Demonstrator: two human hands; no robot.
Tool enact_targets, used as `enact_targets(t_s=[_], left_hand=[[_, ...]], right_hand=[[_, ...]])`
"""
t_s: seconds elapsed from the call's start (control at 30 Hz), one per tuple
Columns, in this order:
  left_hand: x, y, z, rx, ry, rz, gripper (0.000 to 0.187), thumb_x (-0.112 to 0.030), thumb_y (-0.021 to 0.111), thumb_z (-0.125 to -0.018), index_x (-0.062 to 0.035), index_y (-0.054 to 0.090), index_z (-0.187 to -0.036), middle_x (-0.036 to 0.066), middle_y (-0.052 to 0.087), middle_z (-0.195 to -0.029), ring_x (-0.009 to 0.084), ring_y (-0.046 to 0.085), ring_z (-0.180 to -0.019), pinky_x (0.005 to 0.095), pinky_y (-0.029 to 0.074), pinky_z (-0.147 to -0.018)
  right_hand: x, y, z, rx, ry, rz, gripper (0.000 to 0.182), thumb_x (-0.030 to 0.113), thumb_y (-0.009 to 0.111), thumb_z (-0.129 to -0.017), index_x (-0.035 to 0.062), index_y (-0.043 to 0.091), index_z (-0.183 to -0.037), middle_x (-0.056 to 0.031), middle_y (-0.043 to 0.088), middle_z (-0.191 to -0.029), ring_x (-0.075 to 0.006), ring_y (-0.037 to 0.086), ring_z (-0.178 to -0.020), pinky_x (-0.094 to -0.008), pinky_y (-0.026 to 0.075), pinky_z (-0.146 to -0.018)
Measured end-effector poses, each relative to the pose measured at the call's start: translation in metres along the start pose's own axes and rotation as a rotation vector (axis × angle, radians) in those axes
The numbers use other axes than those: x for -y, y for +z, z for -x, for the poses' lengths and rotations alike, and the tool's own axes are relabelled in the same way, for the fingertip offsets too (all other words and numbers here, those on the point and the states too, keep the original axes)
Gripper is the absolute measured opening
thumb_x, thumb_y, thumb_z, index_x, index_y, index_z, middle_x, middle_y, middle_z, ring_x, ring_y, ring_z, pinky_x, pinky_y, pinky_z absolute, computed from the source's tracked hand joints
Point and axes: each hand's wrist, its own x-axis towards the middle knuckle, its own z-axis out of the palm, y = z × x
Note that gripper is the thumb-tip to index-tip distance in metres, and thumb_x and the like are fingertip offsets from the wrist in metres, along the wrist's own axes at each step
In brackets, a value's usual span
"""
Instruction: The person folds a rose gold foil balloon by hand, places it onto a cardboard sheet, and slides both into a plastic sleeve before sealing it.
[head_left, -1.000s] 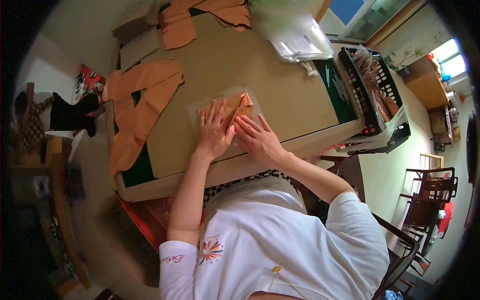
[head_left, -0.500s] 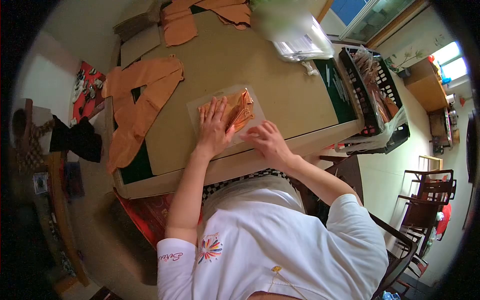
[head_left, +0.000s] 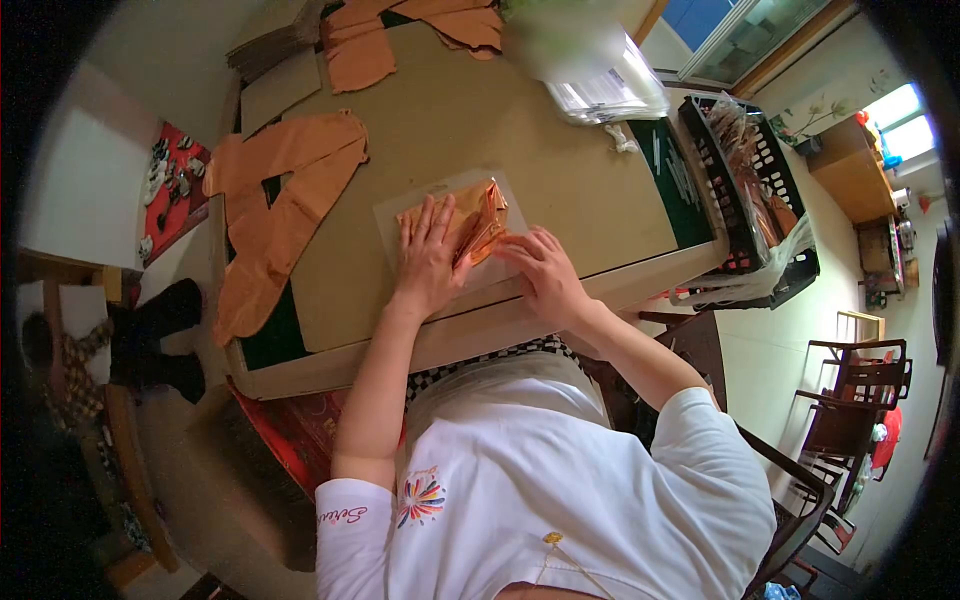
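A folded, shiny copper-coloured foil balloon lies on a clear plastic sleeve near the table's front edge. My left hand rests flat across the balloon's left part, fingers stretched out. At the balloon's lower right edge, my right hand has its fingers drawn together on the foil. The fingertips partly cover that edge. To the left lies a flat, unfolded foil balloon shaped like a letter A.
More flat foil balloons lie at the far edge, beside stacked cardboard. Clear plastic packets are at the back right. A black crate holds copper-coloured packets. At left stands a person in black trousers.
My right hand has moved slightly left and its fingers have come onto the balloon's edge. My left hand stays put. The person at left has shifted.
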Motion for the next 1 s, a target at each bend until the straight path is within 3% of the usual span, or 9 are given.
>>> enact_targets(t_s=[0.03,0.13,0.23,0.37,0.47,0.63,0.77,0.9,1.0], left_hand=[[-0.001,-0.002,-0.001,-0.002,0.003,0.009,0.055,-0.028,0.059,-0.083,-0.0143,0.049,-0.135,0.01,0.024,-0.153,0.0332,0.016,-0.142,0.0573,0.011,-0.113],[0.002,0.004,0.001,0.003,-0.003,-0.025,0.055,-0.028,0.059,-0.083,-0.0159,0.048,-0.136,0.01,0.023,-0.153,0.0332,0.016,-0.142,0.0573,0.011,-0.113],[0.005,0.009,0.001,-0.011,0.008,-0.034,0.056,-0.028,0.058,-0.083,-0.0186,0.047,-0.137,0.01,0.023,-0.153,0.0332,0.016,-0.142,0.0573,0.011,-0.113],[0.003,0.007,0.001,-0.017,-0.001,-0.001,0.057,-0.028,0.057,-0.084,-0.0205,0.045,-0.139,0.01,0.023,-0.153,0.0328,0.017,-0.142,0.0572,0.011,-0.113],[0.003,0.004,0.0,-0.017,0.0,0.014,0.057,-0.028,0.057,-0.084,-0.0212,0.045,-0.139,0.01,0.023,-0.153,0.0326,0.017,-0.142,0.0572,0.011,-0.113],[0.003,0.007,0.001,-0.028,0.0,0.035,0.055,-0.028,0.057,-0.085,-0.023,0.046,-0.139,0.01,0.024,-0.152,0.0334,0.016,-0.142,0.0572,0.011,-0.113],[0.001,0.002,-0.001,-0.004,-0.005,-0.007,0.053,-0.042,0.054,-0.088,-0.0224,0.048,-0.137,0.011,0.024,-0.152,0.0343,0.017,-0.142,0.0587,0.01,-0.112],[-0.003,-0.002,0.0,0.01,0.004,0.015,0.058,-0.055,0.048,-0.089,-0.0216,0.049,-0.136,0.011,0.024,-0.152,0.0357,0.018,-0.141,0.0603,0.01,-0.112],[0.004,0.008,0.0,0.015,0.003,0.001,0.057,-0.055,0.047,-0.089,-0.0217,0.05,-0.135,0.011,0.024,-0.153,0.036,0.017,-0.141,0.0608,0.009,-0.112]], right_hand=[[0.001,-0.002,-0.003,-0.041,0.006,0.079,0.043,0.008,0.063,-0.065,0.0096,0.066,-0.107,-0.0078,0.057,-0.109,-0.0278,0.052,-0.101,-0.043,0.039,-0.094],[-0.008,0.012,0.007,0.033,-0.132,0.08,0.056,-0.001,0.06,-0.065,0.0128,0.06,-0.119,-0.0058,0.056,-0.112,-0.0261,0.051,-0.106,-0.0441,0.039,-0.094],[0.016,0.021,0.012,0.189,-0.136,-0.053,0.051,0.002,0.061,-0.067,0.0129,0.06,-0.117,-0.0056,0.056,-0.106,-0.0259,0.051,-0.102,-0.042,0.038,-0.093],[0.023,0.03,0.004,0.129,-0.002,-0.059,0.035,0.003,0.062,-0.068,0.0112,0.063,-0.102,-0.0057,0.054,-0.098,-0.0259,0.049,-0.097,-0.0386,0.038,-0.088],[0.02,0.023,0.007,0.228,0.014,-0.112,0.034,0.001,0.06,-0.067,0.0108,0.063,-0.099,-0.0059,0.055,-0.099,-0.027,0.049,-0.097,-0.0388,0.038,-0.088],[0.023,0.02,0.008,0.074,0.046,-0.169,0.031,-0.004,0.056,-0.065,0.0098,0.062,-0.092,-0.0064,0.056,-0.098,-0.0286,0.051,-0.094,-0.0393,0.039,-0.086],[0.016,0.01,0.013,-0.04,0.023,-0.151,0.031,-0.008,0.054,-0.065,0.0089,0.063,-0.09,-0.0074,0.058,-0.094,-0.03,0.053,-0.088,-0.0391,0.042,-0.081],[0.037,-0.023,-0.017,-0.193,-0.13,-0.154,0.032,-0.003,0.057,-0.069,0.0078,0.062,-0.099,-0.0104,0.059,-0.107,-0.0317,0.055,-0.101,-0.0417,0.042,-0.092],[0.038,-0.014,-0.035,-0.144,-0.063,-0.11,0.037,-0.004,0.055,-0.075,0.0068,0.062,-0.11,-0.0138,0.056,-0.121,-0.0339,0.052,-0.112,-0.0464,0.038,-0.1]])
